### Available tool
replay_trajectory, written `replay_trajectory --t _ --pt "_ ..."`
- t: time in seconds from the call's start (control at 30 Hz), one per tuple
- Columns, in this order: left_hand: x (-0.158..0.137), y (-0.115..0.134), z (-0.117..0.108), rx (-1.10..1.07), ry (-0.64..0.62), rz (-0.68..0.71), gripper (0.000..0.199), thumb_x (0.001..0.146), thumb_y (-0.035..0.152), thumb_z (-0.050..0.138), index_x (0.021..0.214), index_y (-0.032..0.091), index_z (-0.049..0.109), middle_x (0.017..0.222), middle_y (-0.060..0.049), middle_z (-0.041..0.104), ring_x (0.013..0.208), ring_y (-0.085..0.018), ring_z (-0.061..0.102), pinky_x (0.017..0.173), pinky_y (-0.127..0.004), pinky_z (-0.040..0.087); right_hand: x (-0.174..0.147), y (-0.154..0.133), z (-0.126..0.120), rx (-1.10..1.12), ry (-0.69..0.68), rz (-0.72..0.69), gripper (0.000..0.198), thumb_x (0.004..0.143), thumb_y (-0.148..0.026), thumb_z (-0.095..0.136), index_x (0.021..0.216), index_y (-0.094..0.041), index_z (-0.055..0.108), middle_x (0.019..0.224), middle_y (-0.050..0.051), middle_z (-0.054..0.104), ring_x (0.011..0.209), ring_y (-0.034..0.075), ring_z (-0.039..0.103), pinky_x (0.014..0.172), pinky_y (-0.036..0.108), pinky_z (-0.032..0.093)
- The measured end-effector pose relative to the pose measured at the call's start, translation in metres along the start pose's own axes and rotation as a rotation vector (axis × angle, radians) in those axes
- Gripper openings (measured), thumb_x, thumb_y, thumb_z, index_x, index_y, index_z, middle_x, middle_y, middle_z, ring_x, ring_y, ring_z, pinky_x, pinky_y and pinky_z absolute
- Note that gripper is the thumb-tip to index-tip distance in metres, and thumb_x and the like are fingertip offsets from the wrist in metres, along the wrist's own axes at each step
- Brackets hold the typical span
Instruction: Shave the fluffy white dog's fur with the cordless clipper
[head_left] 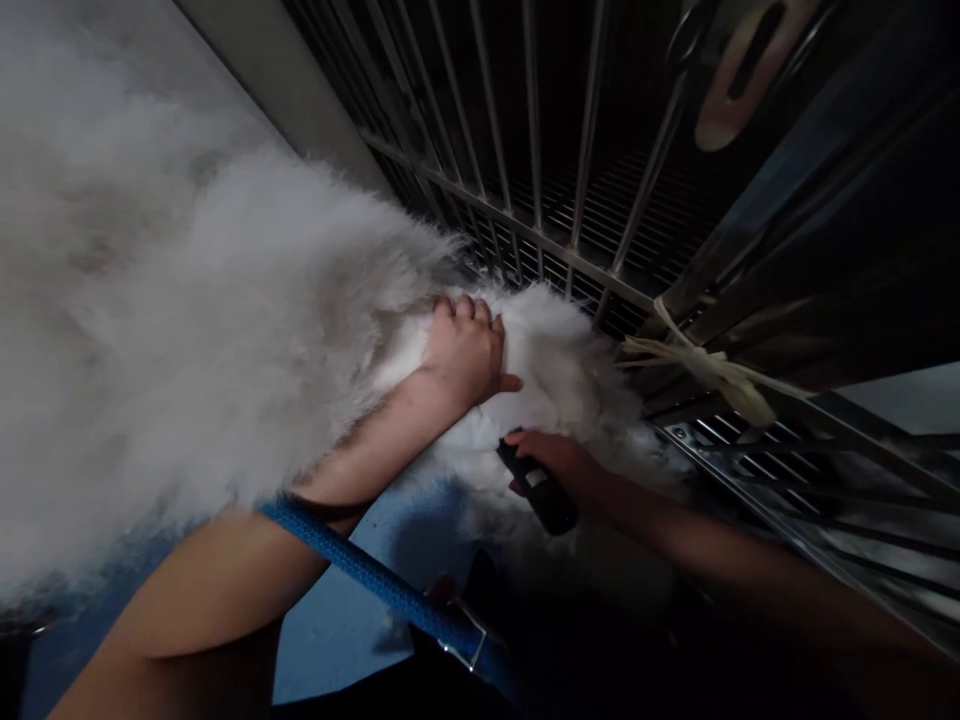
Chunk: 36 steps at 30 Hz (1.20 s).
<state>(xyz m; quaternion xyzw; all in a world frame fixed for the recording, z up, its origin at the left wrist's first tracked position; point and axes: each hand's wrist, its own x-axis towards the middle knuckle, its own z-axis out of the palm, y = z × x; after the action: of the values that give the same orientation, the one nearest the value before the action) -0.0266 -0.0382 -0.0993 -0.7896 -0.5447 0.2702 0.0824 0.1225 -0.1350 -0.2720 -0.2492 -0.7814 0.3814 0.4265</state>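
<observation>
A big dog with thick white fur [285,270] fills the left and middle of the head view; no head can be made out. My left hand [466,350] presses down on its coat, fingers curled over the fur and thumb out to the side. Around this hand the hair looks much shorter, in a smooth white patch [491,420]. Just below and to the right, my right hand [559,465] is wrapped round black hair clippers [544,492], their front end close to that patch. Whether the blade touches the hair is too dark to tell.
A metal cage with upright bars [532,120] stands along the back and right, a latch plate [750,80] on its door. A pale strip is knotted [720,375] to the frame. A blue strap with a metal buckle [375,580] crosses below my left forearm, above a blue surface [337,640].
</observation>
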Motion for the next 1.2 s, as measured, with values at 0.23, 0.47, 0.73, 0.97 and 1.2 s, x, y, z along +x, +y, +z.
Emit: replay_trajectory --t 0.23,0.47,0.73,0.97,1.2 --pt "-0.002 0.0 -0.002 -0.023 0.019 0.006 0.081 0.083 0.071 0.055 0.137 0.01 0.055 0.133 -0.022 0.058 0.123 -0.039 0.049 0.101 -0.047 0.034 0.008 -0.007 -0.01 -0.134 0.088 -0.005 0.038 0.079 -0.034 0.076 0.111 -0.026 0.057 0.115 0.009 0.075 0.097 0.026 0.076 0.077 0.037 0.063" --pt "-0.002 0.0 -0.005 -0.036 0.016 0.014 0.078 0.084 0.071 0.055 0.134 0.012 0.057 0.131 -0.021 0.06 0.122 -0.038 0.05 0.101 -0.046 0.034 0.007 -0.016 -0.015 -0.201 -0.116 -0.101 0.031 0.082 -0.025 0.069 0.111 -0.026 0.058 0.12 0.008 0.074 0.098 0.023 0.075 0.078 0.033 0.061" --pt "-0.001 0.002 -0.004 -0.039 0.036 0.048 0.077 0.085 0.068 0.058 0.133 0.009 0.058 0.13 -0.022 0.06 0.121 -0.038 0.051 0.099 -0.045 0.035 0.019 -0.03 -0.044 -0.241 -0.32 0.083 0.04 0.077 -0.02 0.069 0.116 -0.02 0.059 0.117 0.012 0.074 0.097 0.025 0.075 0.078 0.034 0.059" --pt "0.0 0.001 -0.003 -0.016 0.06 0.035 0.074 0.085 0.068 0.056 0.131 0.01 0.06 0.128 -0.021 0.062 0.118 -0.038 0.054 0.097 -0.045 0.036 0.03 -0.024 -0.06 -0.168 -0.211 0.081 0.033 0.08 -0.019 0.067 0.111 -0.021 0.06 0.114 0.01 0.074 0.101 0.026 0.073 0.086 0.038 0.058" --pt "-0.003 0.003 0.0 -0.007 0.085 0.059 0.075 0.085 0.068 0.057 0.132 0.009 0.06 0.13 -0.022 0.062 0.119 -0.037 0.054 0.097 -0.046 0.037 0.022 -0.025 -0.07 -0.089 -0.21 0.188 0.041 0.076 -0.02 0.069 0.116 -0.024 0.059 0.115 0.008 0.073 0.1 0.024 0.073 0.083 0.036 0.058"
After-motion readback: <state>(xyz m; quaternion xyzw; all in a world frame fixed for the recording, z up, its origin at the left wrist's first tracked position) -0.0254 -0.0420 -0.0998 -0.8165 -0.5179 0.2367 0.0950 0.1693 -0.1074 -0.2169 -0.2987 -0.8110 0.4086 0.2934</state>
